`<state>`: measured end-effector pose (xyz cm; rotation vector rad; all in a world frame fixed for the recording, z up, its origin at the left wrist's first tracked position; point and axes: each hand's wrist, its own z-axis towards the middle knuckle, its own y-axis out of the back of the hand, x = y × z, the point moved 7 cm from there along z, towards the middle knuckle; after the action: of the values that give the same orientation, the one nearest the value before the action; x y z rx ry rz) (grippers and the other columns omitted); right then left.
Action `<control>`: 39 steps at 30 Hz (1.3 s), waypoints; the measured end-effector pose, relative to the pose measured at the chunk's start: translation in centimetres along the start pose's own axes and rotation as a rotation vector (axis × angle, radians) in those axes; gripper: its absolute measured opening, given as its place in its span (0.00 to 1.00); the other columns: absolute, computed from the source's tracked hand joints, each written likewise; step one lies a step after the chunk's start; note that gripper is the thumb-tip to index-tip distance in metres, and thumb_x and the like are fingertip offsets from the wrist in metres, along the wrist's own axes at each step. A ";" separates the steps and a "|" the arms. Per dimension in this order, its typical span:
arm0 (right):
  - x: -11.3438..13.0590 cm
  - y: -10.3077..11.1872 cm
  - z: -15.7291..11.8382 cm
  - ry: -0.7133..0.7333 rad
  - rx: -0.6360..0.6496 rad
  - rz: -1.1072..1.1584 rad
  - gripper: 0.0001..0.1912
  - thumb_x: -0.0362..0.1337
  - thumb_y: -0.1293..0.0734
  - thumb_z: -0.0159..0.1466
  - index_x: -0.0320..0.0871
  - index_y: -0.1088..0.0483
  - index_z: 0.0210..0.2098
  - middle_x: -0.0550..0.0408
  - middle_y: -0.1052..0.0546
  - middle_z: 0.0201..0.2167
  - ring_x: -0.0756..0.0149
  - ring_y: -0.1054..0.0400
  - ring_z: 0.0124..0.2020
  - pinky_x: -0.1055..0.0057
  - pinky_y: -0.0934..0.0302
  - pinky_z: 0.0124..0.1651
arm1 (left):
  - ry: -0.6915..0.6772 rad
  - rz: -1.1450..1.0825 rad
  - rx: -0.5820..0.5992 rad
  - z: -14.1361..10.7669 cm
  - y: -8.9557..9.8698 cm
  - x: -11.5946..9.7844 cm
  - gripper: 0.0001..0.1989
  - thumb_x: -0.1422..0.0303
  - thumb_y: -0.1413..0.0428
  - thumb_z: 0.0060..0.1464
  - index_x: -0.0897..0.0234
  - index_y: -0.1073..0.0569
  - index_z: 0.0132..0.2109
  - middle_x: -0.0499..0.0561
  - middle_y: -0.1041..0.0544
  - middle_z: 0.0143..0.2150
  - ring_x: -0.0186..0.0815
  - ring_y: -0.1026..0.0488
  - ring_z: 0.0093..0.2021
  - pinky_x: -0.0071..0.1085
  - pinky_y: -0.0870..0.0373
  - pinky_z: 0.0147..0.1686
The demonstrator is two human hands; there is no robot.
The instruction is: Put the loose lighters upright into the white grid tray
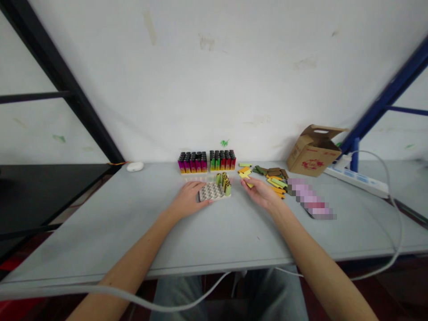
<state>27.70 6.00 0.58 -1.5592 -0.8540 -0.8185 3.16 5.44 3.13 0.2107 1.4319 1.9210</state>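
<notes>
My left hand (189,198) grips the left end of a white holed tray (210,191), its thumb along the front edge and its fingers at the back. Along the tray's right side stand several yellow-green lighter bodies (228,190) with dark tops; the holes to their left show bare. Just right of the tray, my right hand (259,191) is closed in a pinch on a yellow lighter body (249,184). Other yellow and orange pieces (245,170) show by its fingertips; I cannot tell whether it holds these too.
Behind the tray stand a block of purple lighters (193,163) and a block of green and red lighters (222,160). Loose green, brown and orange pieces (277,183) lie right. Beyond are a blurred phone (310,198), carton (310,156), power strip (357,180); a white case (135,166) lies left.
</notes>
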 end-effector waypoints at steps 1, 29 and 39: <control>0.0 0.0 0.0 0.002 -0.002 0.007 0.06 0.26 0.32 0.55 0.43 0.28 0.28 0.54 0.23 0.32 0.69 0.28 0.38 0.72 0.30 0.47 | -0.001 -0.002 -0.002 0.0 0.0 0.0 0.32 0.49 0.43 0.51 0.65 0.32 0.58 0.61 0.29 0.55 0.49 0.34 0.56 0.48 0.42 0.59; 0.6 -4.0 -3.0 -0.146 0.256 -0.068 0.27 0.56 0.47 0.62 0.40 0.30 0.32 0.55 0.35 0.18 0.71 0.48 0.17 0.74 0.52 0.19 | -0.002 0.030 0.019 0.0 -0.2 0.0 0.33 0.49 0.44 0.52 0.67 0.33 0.58 0.63 0.30 0.56 0.50 0.35 0.57 0.47 0.42 0.59; 0.5 -4.8 -2.9 0.082 0.339 -0.143 0.16 0.48 0.45 0.55 0.42 0.37 0.21 0.59 0.43 0.14 0.72 0.51 0.16 0.76 0.56 0.19 | 0.002 0.030 0.009 -0.1 0.0 -0.1 0.32 0.49 0.44 0.52 0.66 0.32 0.58 0.61 0.29 0.56 0.49 0.34 0.56 0.45 0.40 0.58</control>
<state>23.66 3.72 3.71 -1.1711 -0.9954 -0.7874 3.22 5.33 3.11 0.2354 1.4464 1.9394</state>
